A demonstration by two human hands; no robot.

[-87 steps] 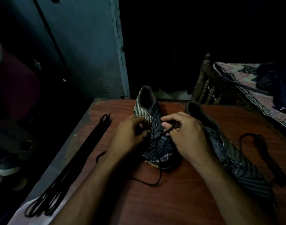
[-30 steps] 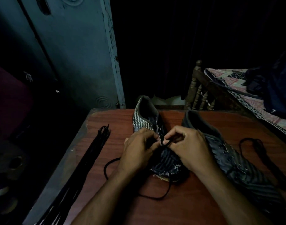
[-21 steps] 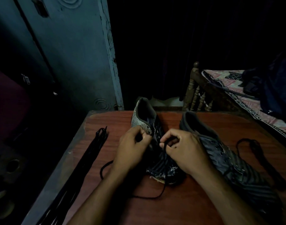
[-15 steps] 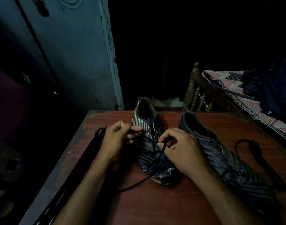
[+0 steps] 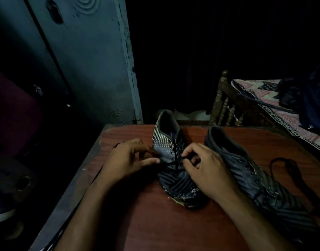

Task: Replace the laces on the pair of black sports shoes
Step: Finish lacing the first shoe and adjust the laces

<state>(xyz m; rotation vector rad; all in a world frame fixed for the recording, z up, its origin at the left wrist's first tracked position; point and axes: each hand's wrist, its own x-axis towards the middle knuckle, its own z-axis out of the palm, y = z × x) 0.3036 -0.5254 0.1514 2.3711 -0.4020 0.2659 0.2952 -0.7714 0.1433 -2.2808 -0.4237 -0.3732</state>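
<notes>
Now both hands at left shoe (image 5: 175,171), L hand (image 5: 128,162) pinching lace (image 5: 171,163), R hand (image 5: 208,171) fingers curled pinching lace over eyelets, 2nd shoe (image 5: 255,176) right of it.

Two black striped sports shoes are set side by side, toes toward the viewer. Across the eyelets of the left shoe (image 5: 175,165) a black lace (image 5: 171,162) is stretched. The right shoe (image 5: 260,178) is unlaced; another black lace (image 5: 289,167) is coiled beside it.
</notes>
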